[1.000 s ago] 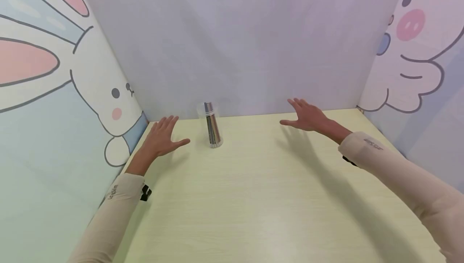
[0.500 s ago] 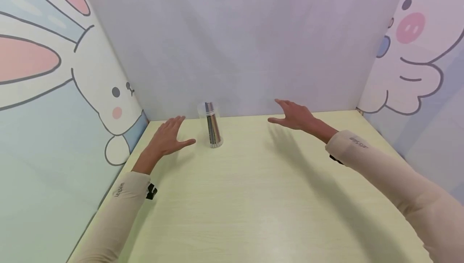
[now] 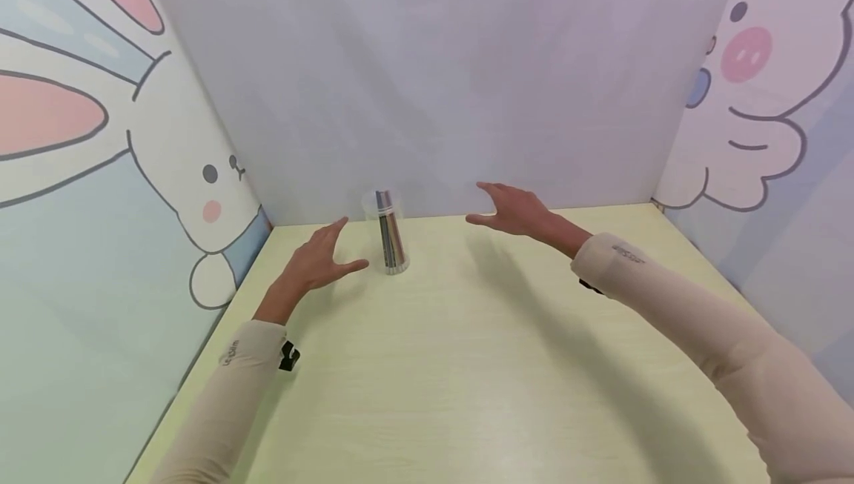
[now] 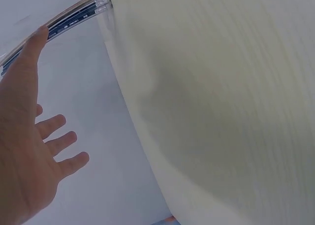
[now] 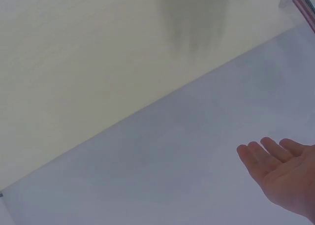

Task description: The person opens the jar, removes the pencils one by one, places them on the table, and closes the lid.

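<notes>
A clear plastic cylinder of colored pencils (image 3: pixel 393 239) stands upright near the table's back edge, left of the middle. My left hand (image 3: pixel 315 260) hovers just left of it, fingers extended and thumb spread toward it, with a small gap in the head view. From the left wrist view, the left thumb (image 4: pixel 30 57) overlaps the cylinder in the line of sight. To the right of the cylinder, farther off, my right hand (image 3: pixel 514 211) is held above the table with straight fingers and holds nothing. In the right wrist view only the cylinder's end (image 5: pixel 302 3) shows at the corner.
The pale wood-grain table (image 3: pixel 427 365) meets a plain light back wall (image 3: pixel 440 84) right behind the cylinder. Side panels printed with a rabbit (image 3: pixel 193 143) on the left and a pink-cheeked cartoon animal (image 3: pixel 740 113) on the right flank the table.
Both hands have moved inward toward the cylinder, the left one a little to the right and the right one farther to the left. The cylinder has stayed in place.
</notes>
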